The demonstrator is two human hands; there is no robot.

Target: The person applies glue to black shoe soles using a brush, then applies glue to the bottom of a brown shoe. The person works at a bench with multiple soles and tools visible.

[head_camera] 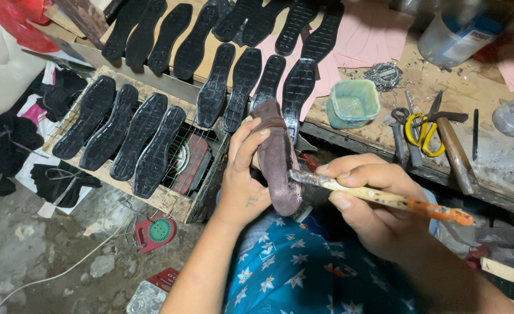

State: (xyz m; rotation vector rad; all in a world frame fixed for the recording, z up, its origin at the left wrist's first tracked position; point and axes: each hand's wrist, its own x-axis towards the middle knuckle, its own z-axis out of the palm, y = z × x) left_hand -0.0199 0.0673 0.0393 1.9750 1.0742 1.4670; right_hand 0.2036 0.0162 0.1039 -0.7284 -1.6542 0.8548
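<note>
Mid-gluing: left hand (241, 174) gripping brown shoe upper (275, 160), right hand (368, 200) clasping brush (379, 196) at three o'clock; next, even strokes.

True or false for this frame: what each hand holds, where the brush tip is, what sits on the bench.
1. The left hand holds a brownish shoe upper. True.
2. The right hand holds scissors. False: it grips a wooden-handled brush; the yellow-handled scissors lie on the bench.
3. The brush tip touches the shoe upper. True.
4. The greenish tub stands on the floor. False: on the bench.
5. Black soles lie in rows. True.
</note>
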